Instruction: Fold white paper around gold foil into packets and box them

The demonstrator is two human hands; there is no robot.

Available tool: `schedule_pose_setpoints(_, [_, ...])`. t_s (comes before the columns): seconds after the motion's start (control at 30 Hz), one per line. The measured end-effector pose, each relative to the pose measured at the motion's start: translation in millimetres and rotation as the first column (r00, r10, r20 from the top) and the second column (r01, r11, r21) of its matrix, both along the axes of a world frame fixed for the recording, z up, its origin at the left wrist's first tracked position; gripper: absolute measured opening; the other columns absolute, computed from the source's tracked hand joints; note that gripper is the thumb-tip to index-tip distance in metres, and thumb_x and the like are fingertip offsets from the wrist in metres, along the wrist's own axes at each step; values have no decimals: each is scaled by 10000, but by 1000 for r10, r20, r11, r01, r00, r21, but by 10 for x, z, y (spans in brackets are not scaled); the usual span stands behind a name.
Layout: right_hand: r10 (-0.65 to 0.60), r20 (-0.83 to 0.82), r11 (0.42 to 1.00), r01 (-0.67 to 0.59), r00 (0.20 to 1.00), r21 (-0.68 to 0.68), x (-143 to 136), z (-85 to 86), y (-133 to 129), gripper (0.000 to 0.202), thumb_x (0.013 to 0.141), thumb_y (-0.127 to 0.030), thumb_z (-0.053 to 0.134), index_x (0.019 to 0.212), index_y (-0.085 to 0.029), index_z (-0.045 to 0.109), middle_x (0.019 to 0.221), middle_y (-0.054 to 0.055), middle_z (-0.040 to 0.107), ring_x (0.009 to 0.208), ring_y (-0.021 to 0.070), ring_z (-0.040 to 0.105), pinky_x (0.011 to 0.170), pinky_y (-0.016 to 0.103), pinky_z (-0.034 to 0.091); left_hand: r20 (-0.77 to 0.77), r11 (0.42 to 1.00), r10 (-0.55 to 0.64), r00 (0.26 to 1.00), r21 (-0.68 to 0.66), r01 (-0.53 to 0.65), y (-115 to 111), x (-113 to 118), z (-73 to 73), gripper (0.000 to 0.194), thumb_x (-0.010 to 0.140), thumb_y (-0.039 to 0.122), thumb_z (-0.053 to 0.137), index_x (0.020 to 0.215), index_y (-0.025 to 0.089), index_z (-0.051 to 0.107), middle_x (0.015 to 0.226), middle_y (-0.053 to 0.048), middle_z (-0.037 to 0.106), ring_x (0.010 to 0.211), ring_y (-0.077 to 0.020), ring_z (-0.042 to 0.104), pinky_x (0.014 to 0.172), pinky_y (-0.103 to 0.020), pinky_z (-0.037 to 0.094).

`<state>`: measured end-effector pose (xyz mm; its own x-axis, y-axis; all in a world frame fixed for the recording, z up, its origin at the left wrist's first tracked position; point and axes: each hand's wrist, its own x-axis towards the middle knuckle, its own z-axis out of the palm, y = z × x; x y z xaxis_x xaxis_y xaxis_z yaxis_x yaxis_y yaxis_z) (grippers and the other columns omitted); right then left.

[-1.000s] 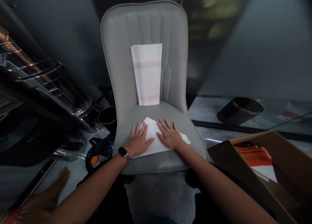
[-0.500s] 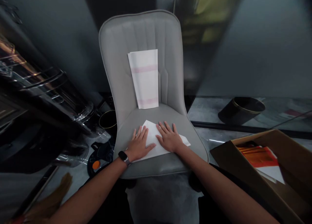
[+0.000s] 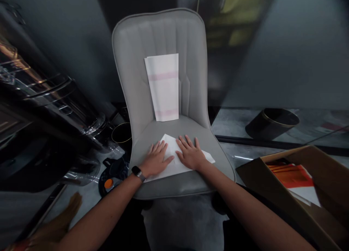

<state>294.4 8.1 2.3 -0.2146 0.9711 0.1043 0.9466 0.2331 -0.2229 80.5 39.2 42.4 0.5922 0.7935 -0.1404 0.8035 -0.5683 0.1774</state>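
Observation:
A folded white sheet [image 3: 169, 149], paper or cloth, lies on the seat of the grey chair [image 3: 183, 187], with its peak pointing at the backrest. Flat on its left side rests my left hand [image 3: 156, 160], fingers stretched out; a dark watch is on that wrist. My right hand [image 3: 190, 153] lies spread on the right side of the same sheet. Parts of the sheet are hidden under both palms. Against the backrest leans a second folded white piece with pink stripes [image 3: 164, 89], untouched by either hand.
On the right stands an open cardboard box [image 3: 278, 192] holding an orange and white packet [image 3: 296, 178]. A black bin [image 3: 121, 133] is left of the chair, near a dark bag [image 3: 120, 171] and an orange cap [image 3: 108, 183]. Shiny dark cylinders [image 3: 68, 102] stand further left.
The view has shifted very slightly. Both hands stay flat on the folded sheet, with the left fingers marginally moved; the striped piece has not moved on the chair.

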Motion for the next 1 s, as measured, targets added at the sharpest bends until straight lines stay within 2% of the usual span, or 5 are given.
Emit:
schedule_pose_setpoints(0.13, [157, 2, 986, -157, 988, 65, 5, 22, 38, 570, 1054, -313, 324, 1597, -141, 349, 1685, 113, 249, 1566, 354, 178, 1236, 670, 101, 41, 998, -65, 997, 17, 64, 128, -107, 34, 528, 1072, 426, 267, 1521, 232, 467, 1612, -93, 425, 1502, -264, 344, 1213, -483, 280])
schedule_pose_setpoints(0.27, [271, -43, 962, -270, 962, 38, 2, -19, 84, 557, 1049, -253, 312, 1592, -142, 361, 1662, 120, 314, 1555, 287, 245, 1264, 565, 170, 21, 996, -77, 997, 52, 76, 106, -132, -61, 588, 1064, 453, 309, 1581, 176, 361, 1667, -126, 312, 1558, -294, 218, 1248, -520, 206])
schedule_pose_setpoints(0.43, [263, -42, 964, -262, 964, 37, -11, -70, 87, 561, 1073, -337, 310, 1598, -143, 344, 1665, 122, 302, 1559, 291, 231, 1265, 571, 156, -25, 996, -67, 997, 58, 68, 42, -90, -166, 702, 1054, 576, 272, 1632, 180, 232, 1715, -115, 154, 1589, -336, 41, 1263, -606, 39])
schedule_pose_setpoints(0.77, [206, 9, 977, -206, 978, 61, -82, -89, 55, 571, 1067, -336, 338, 1596, -120, 340, 1660, 189, 279, 1547, 305, 267, 1252, 588, 162, -30, 1000, -6, 1000, 13, 6, 50, -74, -106, 891, 937, 757, 437, 1629, 223, 265, 1716, -126, 118, 1577, -406, 40, 1242, -657, 41])
schedule_pose_setpoints(1.0, [217, 16, 975, -218, 976, 41, -86, -64, 74, 574, 1074, -357, 323, 1600, -129, 330, 1660, 187, 284, 1547, 305, 267, 1244, 597, 185, -17, 1000, 10, 1000, -2, -10, 55, -17, -20, 1056, 798, 857, 563, 1604, 223, 313, 1697, -161, 203, 1561, -438, 125, 1223, -692, 49])
